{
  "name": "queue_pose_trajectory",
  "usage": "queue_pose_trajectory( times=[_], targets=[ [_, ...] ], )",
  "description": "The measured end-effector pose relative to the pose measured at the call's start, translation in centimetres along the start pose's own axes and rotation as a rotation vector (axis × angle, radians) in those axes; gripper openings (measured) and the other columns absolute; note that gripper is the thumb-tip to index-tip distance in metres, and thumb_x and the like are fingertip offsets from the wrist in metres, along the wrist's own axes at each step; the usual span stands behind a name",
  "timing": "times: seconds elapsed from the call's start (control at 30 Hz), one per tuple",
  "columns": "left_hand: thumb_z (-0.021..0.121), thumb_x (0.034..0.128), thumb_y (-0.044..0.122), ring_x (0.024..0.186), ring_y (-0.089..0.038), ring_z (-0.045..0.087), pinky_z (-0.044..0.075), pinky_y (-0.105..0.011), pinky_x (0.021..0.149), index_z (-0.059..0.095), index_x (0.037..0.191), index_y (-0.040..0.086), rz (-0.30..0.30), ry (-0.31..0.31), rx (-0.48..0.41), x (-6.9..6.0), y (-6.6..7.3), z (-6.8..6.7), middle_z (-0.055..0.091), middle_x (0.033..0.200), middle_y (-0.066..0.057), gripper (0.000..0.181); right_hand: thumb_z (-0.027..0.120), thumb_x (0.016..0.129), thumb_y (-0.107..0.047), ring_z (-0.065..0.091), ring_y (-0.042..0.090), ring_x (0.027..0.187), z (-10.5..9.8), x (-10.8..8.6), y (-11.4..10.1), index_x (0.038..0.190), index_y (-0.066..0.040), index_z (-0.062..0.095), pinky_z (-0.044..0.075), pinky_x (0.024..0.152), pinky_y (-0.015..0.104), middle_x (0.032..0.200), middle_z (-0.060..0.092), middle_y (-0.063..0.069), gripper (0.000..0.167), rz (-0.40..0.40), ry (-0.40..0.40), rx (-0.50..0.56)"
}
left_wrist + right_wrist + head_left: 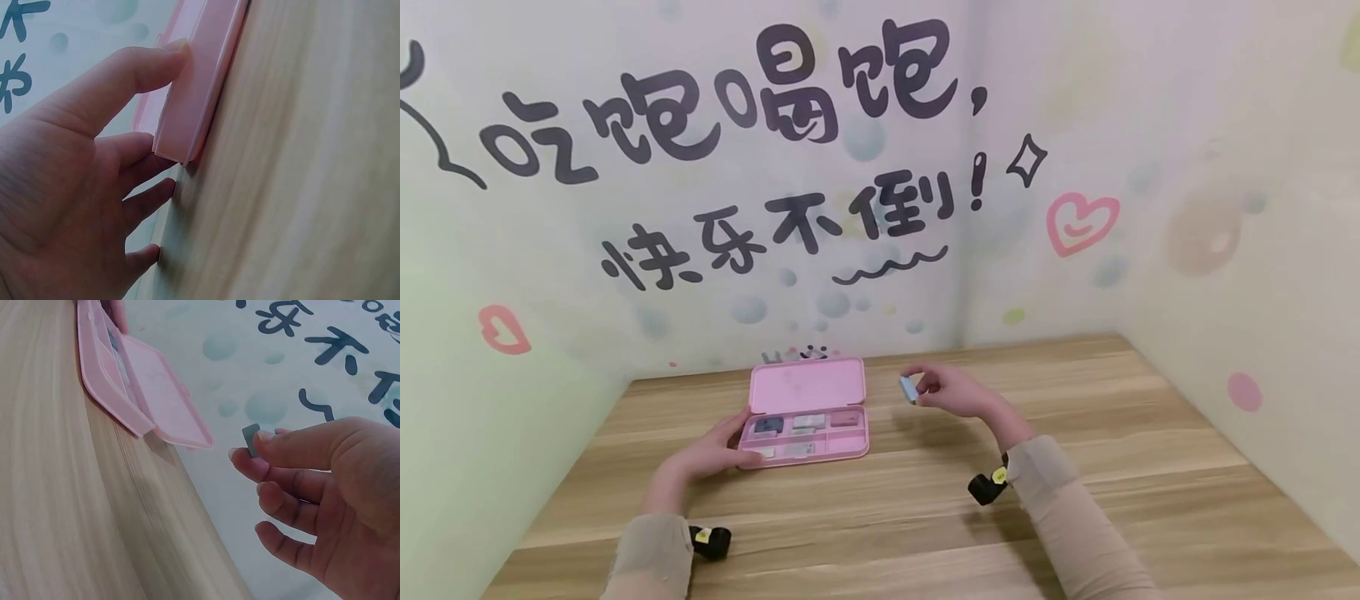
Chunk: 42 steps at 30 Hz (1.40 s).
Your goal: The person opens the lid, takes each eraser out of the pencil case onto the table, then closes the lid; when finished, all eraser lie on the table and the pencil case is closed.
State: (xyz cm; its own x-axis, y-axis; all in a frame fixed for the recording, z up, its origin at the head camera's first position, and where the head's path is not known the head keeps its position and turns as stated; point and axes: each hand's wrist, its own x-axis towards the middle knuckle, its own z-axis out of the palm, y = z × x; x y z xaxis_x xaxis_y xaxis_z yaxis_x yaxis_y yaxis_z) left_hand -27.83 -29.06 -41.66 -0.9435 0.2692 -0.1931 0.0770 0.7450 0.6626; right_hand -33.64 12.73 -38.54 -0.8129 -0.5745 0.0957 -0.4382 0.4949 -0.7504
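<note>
A pink plastic box [847, 457] stands on the table with its hinged lid [808, 385] raised at the back. Its compartments hold several small blocks: a dark one [768, 425], whitish ones [808, 422] and a pink one [845, 418]. My left hand [718, 450] holds the box by its left end, thumb on the front wall [194, 94] and the index finger at the corner. To the right of the box, raised above the table, my right hand [958, 390] pinches a small light-blue block [908, 389] between thumb and index finger. The right wrist view shows this block [250, 439] partly covered by the thumb.
The wood-grain table [880, 517] meets a printed wall [910, 308] close behind the box. Side walls rise on the left [512, 433] and right [1247, 333]. A black wrist camera [718, 543] sits on the left wrist and another [985, 489] on the right.
</note>
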Motion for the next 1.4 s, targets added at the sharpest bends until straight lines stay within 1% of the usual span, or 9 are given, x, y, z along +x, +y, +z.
queue_pose_trajectory(
  times=[0.2,0.43,0.57,0.73,0.87,0.97,1.1,1.23,1.4],
  targets=[
    [0.076,0.0799,0.043,0.139,-0.051,0.012,0.016,-0.069,0.106,0.011,0.155,0.003,0.004,-0.001,0.002,-0.2,0.1,-0.1,0.012,0.155,-0.030,0.107,0.067,0.089,-0.005,0.057,0.020,0.082,0.0,0.5,0.8,0.128,-0.007,0.057,0.048,0.072,0.031,0.093,0.065,0.007,0.040,0.015,0.044,0.054],
    [0.076,0.0792,0.043,0.139,-0.051,0.011,0.015,-0.070,0.105,0.010,0.154,0.002,0.006,-0.006,-0.006,-0.3,0.2,-0.3,0.011,0.155,-0.030,0.108,0.068,0.089,-0.006,0.058,0.021,0.082,0.0,0.8,1.1,0.127,-0.009,0.058,0.049,0.073,0.032,0.091,0.065,0.006,0.040,0.058,0.079,0.075],
    [0.076,0.0793,0.042,0.139,-0.051,0.010,0.014,-0.069,0.106,0.009,0.154,0.002,0.003,-0.009,-0.011,-0.3,0.3,-0.3,0.010,0.155,-0.031,0.108,0.069,0.089,-0.005,0.059,0.020,0.081,0.2,0.8,1.3,0.126,-0.007,0.057,0.050,0.073,0.032,0.089,0.065,0.006,0.039,0.054,0.080,0.081],
    [0.076,0.0798,0.041,0.139,-0.051,0.009,0.014,-0.069,0.106,0.009,0.154,0.002,0.004,-0.011,-0.021,-0.3,0.4,-0.3,0.010,0.155,-0.031,0.108,0.069,0.088,-0.004,0.060,0.018,0.081,0.6,0.8,1.6,0.125,-0.005,0.058,0.050,0.073,0.032,0.088,0.065,0.005,0.039,0.043,0.099,0.060],
    [0.076,0.0799,0.042,0.139,-0.052,0.009,0.014,-0.069,0.106,0.009,0.154,0.002,0.007,-0.010,-0.018,-0.2,0.2,-0.3,0.009,0.155,-0.031,0.108,0.068,0.086,-0.001,0.059,0.016,0.078,1.0,1.0,2.2,0.123,-0.001,0.058,0.050,0.071,0.030,0.091,0.064,0.006,0.038,0.009,0.106,0.035],
    [0.076,0.0799,0.042,0.139,-0.052,0.010,0.014,-0.069,0.106,0.010,0.154,0.001,0.009,-0.007,-0.011,-0.2,0.1,-0.3,0.010,0.155,-0.032,0.107,0.066,0.085,0.000,0.056,0.016,0.074,1.5,1.0,2.6,0.122,0.003,0.058,0.049,0.067,0.029,0.095,0.062,0.009,0.038,-0.004,0.108,0.029],
    [0.076,0.0799,0.041,0.139,-0.052,0.011,0.015,-0.068,0.106,0.010,0.154,0.001,0.013,-0.006,-0.008,-0.1,0.0,-0.2,0.011,0.154,-0.032,0.107,0.067,0.085,-0.001,0.053,0.017,0.076,2.0,1.0,2.9,0.121,0.002,0.059,0.047,0.065,0.029,0.099,0.060,0.011,0.037,0.029,0.116,0.009],
    [0.076,0.0799,0.041,0.139,-0.052,0.011,0.015,-0.068,0.106,0.010,0.154,0.002,0.007,-0.008,-0.008,-0.1,0.0,-0.1,0.011,0.154,-0.032,0.107,0.070,0.084,-0.002,0.054,0.019,0.081,2.6,1.0,3.4,0.120,0.000,0.060,0.047,0.068,0.030,0.101,0.059,0.011,0.037,0.049,0.116,-0.034],
    [0.076,0.0799,0.042,0.139,-0.052,0.010,0.015,-0.069,0.106,0.010,0.155,0.003,-0.007,-0.014,-0.004,-0.1,0.1,-0.1,0.010,0.154,-0.031,0.107,0.072,0.084,-0.004,0.056,0.019,0.086,3.2,1.2,4.0,0.119,-0.001,0.062,0.048,0.073,0.032,0.101,0.060,0.009,0.037,0.080,0.119,-0.061]
  ],
)
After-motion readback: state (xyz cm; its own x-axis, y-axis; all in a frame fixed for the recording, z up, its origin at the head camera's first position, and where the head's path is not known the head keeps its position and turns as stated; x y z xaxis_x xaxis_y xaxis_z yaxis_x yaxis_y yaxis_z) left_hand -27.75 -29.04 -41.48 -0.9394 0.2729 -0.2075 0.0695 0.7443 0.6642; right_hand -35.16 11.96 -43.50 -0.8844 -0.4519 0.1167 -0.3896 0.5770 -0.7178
